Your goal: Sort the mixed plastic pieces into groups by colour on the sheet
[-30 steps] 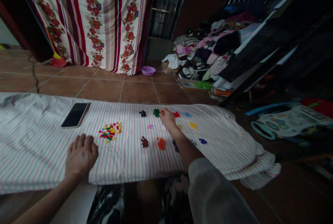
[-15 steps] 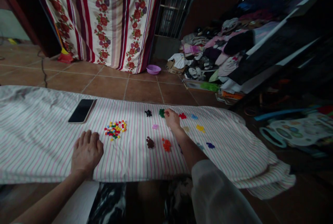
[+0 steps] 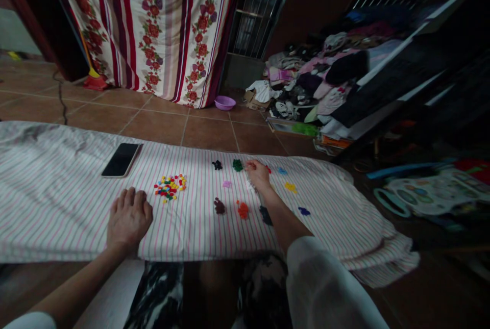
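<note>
**Small coloured pieces being sorted into heaps by colour on a striped cloth**

The sorting looks partly done. A mixed pile [image 3: 170, 186] of red, yellow, green and blue pieces sits left of centre in the frame, still a fair heap, so a good share remains unsorted as far as the view shows. To its right, single-colour heaps are already laid out well apart from each other: a black heap [image 3: 217, 165], a green heap [image 3: 238, 165], a pink heap [image 3: 227, 184], a brown heap [image 3: 219, 206], an orange heap [image 3: 242, 209], a yellow heap [image 3: 290, 187] and a blue heap [image 3: 303, 211].

The right hand [image 3: 259, 175] is at centre frame, just right of the green heap, fingertips drawn together and pointing down at the striped cloth [image 3: 57, 201]; whether a piece is pinched between them is too small to tell. A bit of red shows at its far side. The left hand [image 3: 129, 218] lies palm down on the cloth at lower left, fingers loosely together, near the mixed pile but not touching it.

The pieces look tiny, hard and brightly coloured, like beads or small blocks.

A dark phone [image 3: 121, 159] lies on the cloth, up and left of the mixed pile.
</note>
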Available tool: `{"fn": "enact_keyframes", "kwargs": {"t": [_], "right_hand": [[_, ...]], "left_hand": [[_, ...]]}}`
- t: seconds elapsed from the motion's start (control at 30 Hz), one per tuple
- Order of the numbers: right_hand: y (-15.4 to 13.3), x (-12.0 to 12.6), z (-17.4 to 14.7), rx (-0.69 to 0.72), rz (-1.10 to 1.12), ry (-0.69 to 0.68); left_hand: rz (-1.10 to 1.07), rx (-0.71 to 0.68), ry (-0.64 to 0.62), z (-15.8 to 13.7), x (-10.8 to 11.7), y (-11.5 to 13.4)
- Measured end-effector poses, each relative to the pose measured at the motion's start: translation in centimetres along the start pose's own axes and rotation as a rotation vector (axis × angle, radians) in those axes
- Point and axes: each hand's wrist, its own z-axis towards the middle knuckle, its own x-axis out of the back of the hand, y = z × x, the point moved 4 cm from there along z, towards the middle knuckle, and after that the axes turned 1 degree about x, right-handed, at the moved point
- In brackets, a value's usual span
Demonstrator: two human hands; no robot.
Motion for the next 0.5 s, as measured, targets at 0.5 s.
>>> {"fn": "enact_keyframes", "kwargs": {"t": [0.5], "right_hand": [[-10.6,-6.1,-7.4,0.365,0.008,-0.354]], "left_hand": [[-0.009,-0.021,-0.013,0.0,-0.9,-0.4]]}}
